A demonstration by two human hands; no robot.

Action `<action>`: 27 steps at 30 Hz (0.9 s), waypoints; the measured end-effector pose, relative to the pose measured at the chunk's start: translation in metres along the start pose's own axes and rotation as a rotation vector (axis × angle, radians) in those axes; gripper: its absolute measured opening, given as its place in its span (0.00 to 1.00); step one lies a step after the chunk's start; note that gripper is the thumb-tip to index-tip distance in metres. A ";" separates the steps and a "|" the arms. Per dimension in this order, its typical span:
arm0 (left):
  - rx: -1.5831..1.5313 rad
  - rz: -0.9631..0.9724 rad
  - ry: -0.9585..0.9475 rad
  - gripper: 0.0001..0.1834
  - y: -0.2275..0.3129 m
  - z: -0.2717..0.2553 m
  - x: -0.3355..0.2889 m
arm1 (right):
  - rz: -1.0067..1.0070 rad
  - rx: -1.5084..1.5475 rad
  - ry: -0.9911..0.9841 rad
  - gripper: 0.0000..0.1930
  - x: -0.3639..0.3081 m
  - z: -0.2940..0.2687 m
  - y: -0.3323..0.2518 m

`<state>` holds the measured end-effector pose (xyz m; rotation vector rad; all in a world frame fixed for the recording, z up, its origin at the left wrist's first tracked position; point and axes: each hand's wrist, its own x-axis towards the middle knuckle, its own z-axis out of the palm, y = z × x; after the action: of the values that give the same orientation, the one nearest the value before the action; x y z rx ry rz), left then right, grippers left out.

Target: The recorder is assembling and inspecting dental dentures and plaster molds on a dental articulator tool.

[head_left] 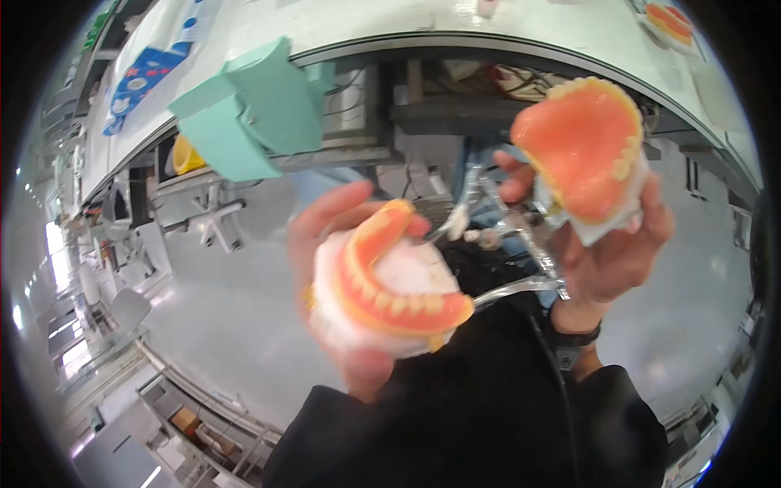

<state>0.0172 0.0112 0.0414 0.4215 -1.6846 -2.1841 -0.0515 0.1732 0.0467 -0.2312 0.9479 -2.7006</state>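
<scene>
My left hand (329, 213) is closed round a white plaster cast (415, 272) that carries a horseshoe-shaped lower denture (399, 305) with orange-pink wax and yellowish teeth. In my right hand (622, 260) is a second plaster cast (602, 232), bearing an upper denture (582, 150) with a smooth orange-pink palate and teeth along its rim. Between the two casts runs a silvery metal articulator (525, 236), swung wide so both tooth rows face up. Some fingers are hidden behind the casts, and the left hand is slightly blurred.
Ahead stretches a white workbench (382, 20) with a teal hinged box (260, 114) at its near edge. A blue patterned bag (142, 85) lies at left, another orange denture piece (671, 23) at far right. A stool base (215, 224) stands on the grey floor.
</scene>
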 end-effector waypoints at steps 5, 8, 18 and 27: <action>0.197 0.538 -0.141 0.72 -0.015 -0.016 -0.001 | -0.022 0.065 0.021 0.36 0.000 -0.022 0.019; 0.258 0.614 -0.283 0.76 0.000 -0.014 0.002 | 0.031 0.077 0.051 0.37 0.001 -0.017 0.018; 0.473 0.592 -0.336 0.79 0.028 -0.007 -0.006 | 0.051 0.113 0.087 0.44 0.006 -0.006 0.022; 0.282 0.485 0.013 0.55 0.017 0.014 -0.015 | 0.063 0.144 -0.020 0.37 0.002 -0.020 0.021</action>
<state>0.0256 0.0260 0.0621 0.0784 -1.8592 -1.6045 -0.0534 0.1685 0.0177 -0.1956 0.7382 -2.6880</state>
